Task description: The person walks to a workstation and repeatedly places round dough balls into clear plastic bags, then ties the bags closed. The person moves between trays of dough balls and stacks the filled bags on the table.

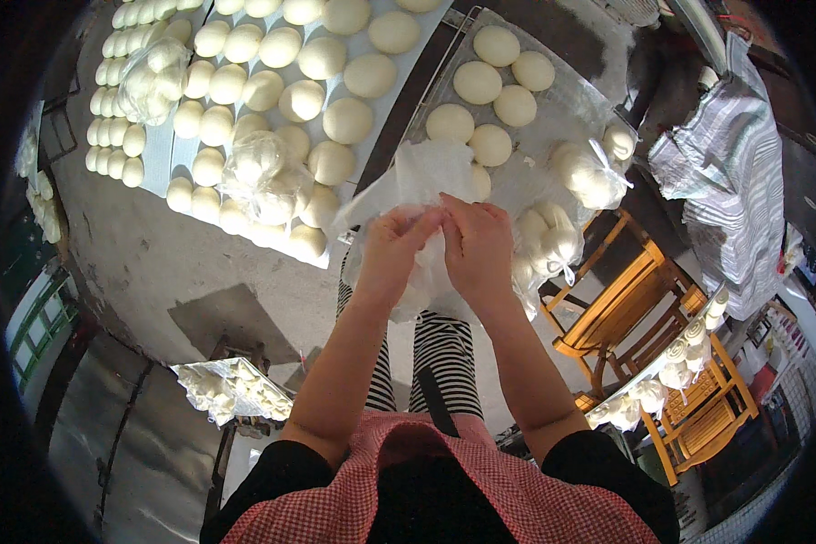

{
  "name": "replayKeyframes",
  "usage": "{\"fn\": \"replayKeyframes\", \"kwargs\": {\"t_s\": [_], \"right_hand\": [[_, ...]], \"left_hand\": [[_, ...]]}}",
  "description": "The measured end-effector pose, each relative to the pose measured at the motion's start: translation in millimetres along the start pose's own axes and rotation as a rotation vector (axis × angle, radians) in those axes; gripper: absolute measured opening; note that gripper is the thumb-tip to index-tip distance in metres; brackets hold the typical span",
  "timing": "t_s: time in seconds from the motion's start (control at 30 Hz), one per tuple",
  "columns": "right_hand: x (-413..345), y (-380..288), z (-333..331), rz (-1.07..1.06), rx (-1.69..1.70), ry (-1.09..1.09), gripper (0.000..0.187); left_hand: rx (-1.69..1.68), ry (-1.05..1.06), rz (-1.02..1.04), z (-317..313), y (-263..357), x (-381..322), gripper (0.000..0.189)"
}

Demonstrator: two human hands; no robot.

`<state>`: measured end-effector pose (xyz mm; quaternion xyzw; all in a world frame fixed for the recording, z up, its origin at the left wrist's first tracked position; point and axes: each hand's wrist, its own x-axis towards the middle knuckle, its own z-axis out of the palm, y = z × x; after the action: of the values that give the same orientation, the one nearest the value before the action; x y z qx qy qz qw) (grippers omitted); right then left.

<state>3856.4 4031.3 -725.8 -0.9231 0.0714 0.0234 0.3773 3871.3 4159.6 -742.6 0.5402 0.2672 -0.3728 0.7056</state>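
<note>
Both hands meet in front of me at a thin translucent plastic bag (pixel 430 170), whose loose upper part flares out beyond my fingers. My left hand (pixel 389 248) grips the gathered plastic with thumb and fingers. Beside it, my right hand (pixel 477 248) pinches the same bag, the fingertips of the two hands almost touching. Pale rounded shapes show through the bag below my hands, partly hidden by them. Just past the bag, several round white steamed buns (pixel 477 83) sit on a tray (pixel 564 95). Knotted bags of buns (pixel 551 234) rest along its right side.
Rows of buns (pixel 323 59) cover a cloth-lined board at the left, with filled bags (pixel 265 173) on top. Wooden chairs (pixel 612 292) and a striped woven sack (pixel 727 177) stand to the right. Another bun-laden tray (pixel 234 391) is at lower left.
</note>
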Motion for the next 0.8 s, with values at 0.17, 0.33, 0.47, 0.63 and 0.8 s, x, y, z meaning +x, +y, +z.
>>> {"fn": "replayKeyframes", "kwargs": {"t_s": [0.17, 0.33, 0.47, 0.63, 0.8], "right_hand": [[-4.4, 20.2, -12.6, 0.155, -0.096, -0.091, 0.018], [-9.4, 91.3, -23.7, 0.77, 0.923, 0.388, 0.02], [-7.3, 100.7, -31.7, 0.837, 0.866, 0.416, 0.018], [-15.2, 85.7, 6.4, 0.404, 0.302, 0.224, 0.014], [1.5, 65.2, 14.1, 0.453, 0.598, -0.088, 0.016]], "left_hand": [[-0.196, 0.154, 0.04, 7.0, -0.4, -3.1, 0.009], [0.939, 0.502, 0.557, -31.6, -32.3, 1.0, 0.012], [1.326, 0.474, 0.482, -70.8, -39.3, 0.8, 0.021], [1.483, 0.106, 0.183, -43.8, -27.0, 2.6, 0.068], [1.116, -0.122, 0.131, -25.9, -52.9, 42.2, 0.06]]}}
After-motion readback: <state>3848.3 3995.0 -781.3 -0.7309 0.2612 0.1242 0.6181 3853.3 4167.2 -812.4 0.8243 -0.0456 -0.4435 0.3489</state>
